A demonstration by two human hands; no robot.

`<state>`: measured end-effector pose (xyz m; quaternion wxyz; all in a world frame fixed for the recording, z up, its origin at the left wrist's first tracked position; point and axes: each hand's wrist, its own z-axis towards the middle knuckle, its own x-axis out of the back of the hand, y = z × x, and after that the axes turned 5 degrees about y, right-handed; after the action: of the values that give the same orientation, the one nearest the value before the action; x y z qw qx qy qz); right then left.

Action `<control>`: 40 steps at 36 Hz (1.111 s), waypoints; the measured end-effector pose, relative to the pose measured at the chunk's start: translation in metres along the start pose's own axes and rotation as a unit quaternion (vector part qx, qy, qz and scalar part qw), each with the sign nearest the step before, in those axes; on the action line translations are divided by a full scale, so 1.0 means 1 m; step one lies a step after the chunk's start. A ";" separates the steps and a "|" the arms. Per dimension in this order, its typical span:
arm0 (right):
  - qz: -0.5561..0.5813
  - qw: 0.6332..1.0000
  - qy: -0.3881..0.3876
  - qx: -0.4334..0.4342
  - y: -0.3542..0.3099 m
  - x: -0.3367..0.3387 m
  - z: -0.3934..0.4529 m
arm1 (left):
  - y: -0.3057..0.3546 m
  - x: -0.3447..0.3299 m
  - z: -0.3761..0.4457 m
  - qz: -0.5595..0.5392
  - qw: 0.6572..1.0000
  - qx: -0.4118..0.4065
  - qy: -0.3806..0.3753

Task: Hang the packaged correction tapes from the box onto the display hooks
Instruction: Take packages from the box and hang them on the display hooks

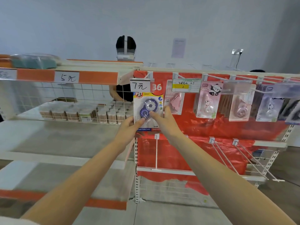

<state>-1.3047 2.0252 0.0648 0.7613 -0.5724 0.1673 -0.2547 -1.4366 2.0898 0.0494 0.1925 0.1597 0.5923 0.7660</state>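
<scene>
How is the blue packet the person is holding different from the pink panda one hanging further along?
The blue correction tape packet is gripped by both hands, left hand and right hand; the pink panda packet hangs free, untouched.
The blue one shows a dark blue dispenser on a yellow and white card; the panda one is pale pink with a cartoon panda.
The blue sits under a handwritten price tag; the panda has none over it.
Both are carded packets against the red backing.

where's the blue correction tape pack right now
In the head view, the blue correction tape pack is held up by both hands, left hand and right hand, just under the "7元" price tag, left of the pink packs.
</scene>
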 end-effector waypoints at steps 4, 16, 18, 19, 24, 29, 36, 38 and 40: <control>-0.032 0.999 -0.004 -0.002 0.001 -0.001 -0.001 | -0.003 0.002 -0.001 -0.006 1.000 0.021 -0.014; -0.043 0.999 0.028 -0.004 0.003 0.000 0.000 | 0.000 -0.006 0.003 0.017 1.000 0.003 -0.007; -0.052 0.998 0.020 -0.006 0.003 -0.001 0.000 | -0.002 -0.005 0.005 0.013 1.000 0.011 -0.004; -0.060 0.998 0.016 -0.005 0.003 0.000 0.001 | -0.003 -0.004 0.005 0.011 1.000 0.017 -0.005; -0.082 0.997 -0.003 0.000 0.006 0.000 -0.003 | -0.009 0.000 0.001 0.023 0.999 0.047 -0.008; -0.093 0.995 -0.008 0.021 0.007 0.004 0.000 | -0.001 0.001 0.010 0.015 0.998 0.051 0.019; -0.088 0.994 -0.031 0.058 0.005 0.014 -0.004 | 0.011 -0.007 0.014 0.005 1.000 0.004 0.010; -0.093 0.993 -0.040 0.061 0.004 0.018 -0.005 | 0.009 -0.010 0.012 -0.014 1.000 -0.005 0.005; -0.095 0.992 -0.054 0.067 0.000 0.019 -0.005 | 0.008 -0.012 0.011 -0.032 0.999 -0.009 0.005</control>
<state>-1.2918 2.0099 0.0640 0.7780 -0.5463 0.0535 -0.3057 -1.4223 2.0915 0.0600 0.2157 0.1354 0.5912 0.7652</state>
